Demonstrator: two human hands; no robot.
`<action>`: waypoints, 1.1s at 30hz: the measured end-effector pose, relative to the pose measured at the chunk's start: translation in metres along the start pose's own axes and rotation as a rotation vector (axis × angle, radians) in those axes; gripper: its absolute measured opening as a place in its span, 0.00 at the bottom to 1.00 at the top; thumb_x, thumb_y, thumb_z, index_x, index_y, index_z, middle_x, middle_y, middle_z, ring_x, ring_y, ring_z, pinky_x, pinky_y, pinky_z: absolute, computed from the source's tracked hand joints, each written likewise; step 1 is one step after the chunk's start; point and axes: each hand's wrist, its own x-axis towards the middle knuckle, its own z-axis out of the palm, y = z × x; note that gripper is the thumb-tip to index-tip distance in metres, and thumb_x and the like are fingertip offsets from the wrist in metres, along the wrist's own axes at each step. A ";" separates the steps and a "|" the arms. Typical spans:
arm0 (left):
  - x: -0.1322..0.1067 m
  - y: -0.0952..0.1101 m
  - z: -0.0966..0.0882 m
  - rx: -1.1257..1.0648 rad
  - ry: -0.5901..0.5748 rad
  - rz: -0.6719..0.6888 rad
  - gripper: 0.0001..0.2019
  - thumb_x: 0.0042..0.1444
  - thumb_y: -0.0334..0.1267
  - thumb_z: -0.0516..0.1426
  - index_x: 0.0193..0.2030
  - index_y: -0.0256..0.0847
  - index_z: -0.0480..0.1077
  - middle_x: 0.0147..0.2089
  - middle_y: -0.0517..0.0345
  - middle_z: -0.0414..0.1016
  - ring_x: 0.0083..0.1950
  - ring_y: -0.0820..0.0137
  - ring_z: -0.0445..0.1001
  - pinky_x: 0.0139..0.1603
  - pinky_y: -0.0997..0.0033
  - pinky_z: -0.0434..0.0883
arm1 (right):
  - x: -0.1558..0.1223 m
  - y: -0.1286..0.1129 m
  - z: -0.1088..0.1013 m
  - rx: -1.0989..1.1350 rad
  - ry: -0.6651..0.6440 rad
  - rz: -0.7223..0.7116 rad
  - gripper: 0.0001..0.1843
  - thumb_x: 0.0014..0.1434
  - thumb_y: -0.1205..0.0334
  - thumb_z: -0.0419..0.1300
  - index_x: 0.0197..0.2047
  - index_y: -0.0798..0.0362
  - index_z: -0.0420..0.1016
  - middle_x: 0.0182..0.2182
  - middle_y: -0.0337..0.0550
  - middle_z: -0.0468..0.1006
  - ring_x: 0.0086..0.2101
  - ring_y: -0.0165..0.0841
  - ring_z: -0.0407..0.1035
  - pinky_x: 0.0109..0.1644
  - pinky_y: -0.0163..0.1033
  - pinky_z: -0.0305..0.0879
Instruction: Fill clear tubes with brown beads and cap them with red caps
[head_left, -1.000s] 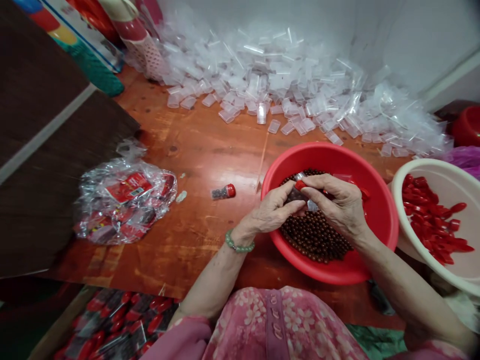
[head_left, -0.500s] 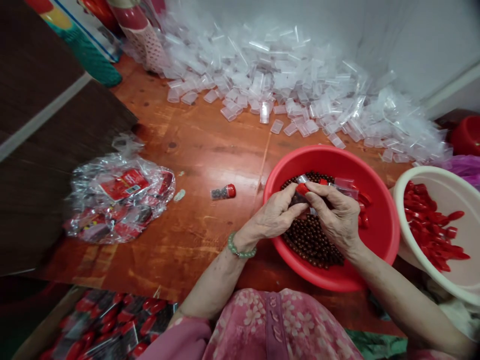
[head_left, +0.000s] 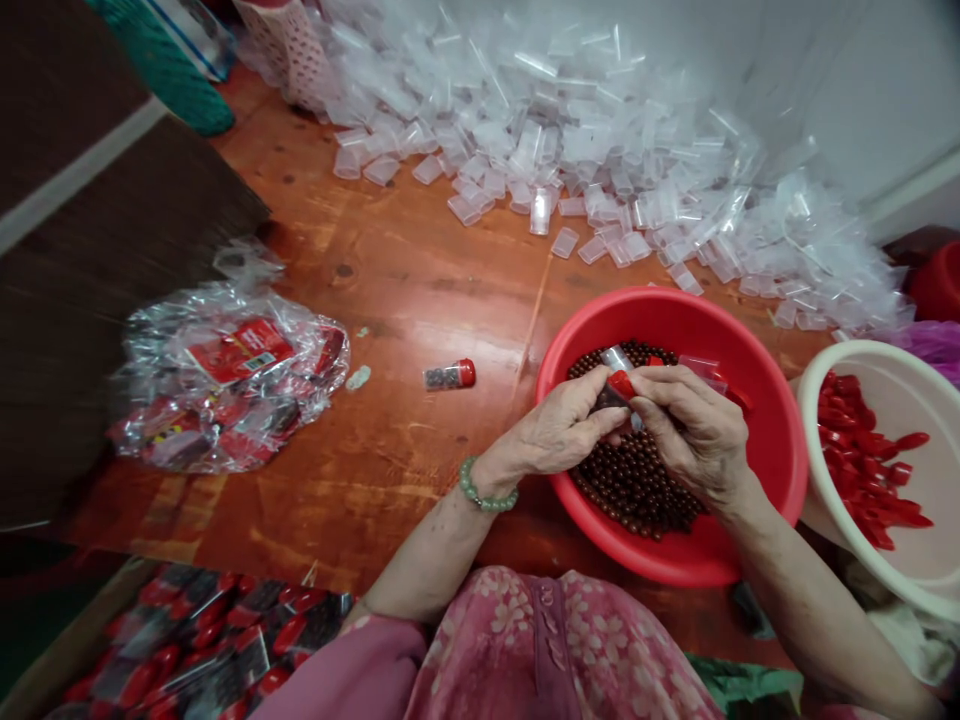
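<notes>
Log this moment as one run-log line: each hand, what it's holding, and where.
Left hand: holds clear tube | Right hand: at its red cap | Above: red basin of brown beads

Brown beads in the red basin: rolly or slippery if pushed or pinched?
The brown beads look round and smooth, so they will probably roll apart at a light push. Lying loose in a heap in the red plastic basin, they should slide and resettle rather than hold a shape. Their slight sheen suggests a single bead may slip from a pinch.
</notes>
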 end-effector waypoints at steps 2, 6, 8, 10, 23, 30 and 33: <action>-0.001 0.001 0.000 0.073 0.017 0.015 0.05 0.66 0.39 0.54 0.44 0.41 0.65 0.38 0.57 0.71 0.38 0.69 0.70 0.42 0.67 0.73 | -0.002 0.002 -0.001 -0.030 -0.028 -0.047 0.09 0.66 0.65 0.62 0.48 0.48 0.81 0.42 0.49 0.85 0.41 0.37 0.81 0.43 0.42 0.80; -0.001 0.003 0.002 0.077 0.068 -0.019 0.11 0.71 0.45 0.49 0.44 0.41 0.64 0.36 0.59 0.69 0.33 0.72 0.71 0.38 0.69 0.72 | -0.002 0.004 -0.005 0.010 -0.100 -0.073 0.17 0.65 0.65 0.63 0.57 0.46 0.78 0.49 0.51 0.81 0.48 0.38 0.79 0.51 0.45 0.79; 0.001 0.003 0.003 -0.002 0.102 -0.013 0.12 0.71 0.48 0.48 0.46 0.41 0.64 0.36 0.60 0.69 0.31 0.74 0.72 0.36 0.71 0.73 | -0.001 0.005 -0.008 0.049 -0.140 -0.037 0.21 0.65 0.62 0.64 0.61 0.44 0.76 0.54 0.52 0.78 0.53 0.41 0.76 0.56 0.49 0.76; 0.003 0.002 0.004 -0.080 0.123 0.013 0.12 0.70 0.48 0.50 0.47 0.42 0.65 0.38 0.60 0.69 0.32 0.75 0.72 0.37 0.73 0.74 | 0.000 0.007 -0.013 0.088 -0.180 0.033 0.23 0.65 0.59 0.64 0.63 0.42 0.75 0.56 0.52 0.76 0.56 0.42 0.73 0.60 0.52 0.74; 0.002 -0.004 0.002 0.061 0.049 -0.001 0.16 0.71 0.50 0.50 0.54 0.43 0.68 0.44 0.56 0.73 0.42 0.69 0.75 0.47 0.67 0.76 | 0.000 0.009 -0.011 0.195 0.065 0.276 0.11 0.63 0.57 0.68 0.48 0.46 0.79 0.40 0.43 0.86 0.38 0.37 0.81 0.47 0.44 0.80; 0.001 0.000 -0.003 0.018 0.004 -0.058 0.15 0.70 0.47 0.50 0.53 0.40 0.67 0.42 0.54 0.74 0.40 0.67 0.75 0.45 0.65 0.75 | -0.001 0.002 -0.001 -0.223 -0.208 -0.126 0.40 0.62 0.54 0.67 0.71 0.55 0.56 0.53 0.61 0.79 0.51 0.50 0.76 0.55 0.55 0.74; 0.002 0.000 -0.002 0.022 0.007 -0.079 0.13 0.69 0.45 0.51 0.50 0.39 0.67 0.41 0.53 0.74 0.41 0.66 0.75 0.47 0.63 0.76 | -0.002 -0.003 0.004 -0.367 -0.214 -0.131 0.39 0.62 0.55 0.64 0.70 0.60 0.54 0.51 0.64 0.78 0.48 0.53 0.75 0.51 0.56 0.73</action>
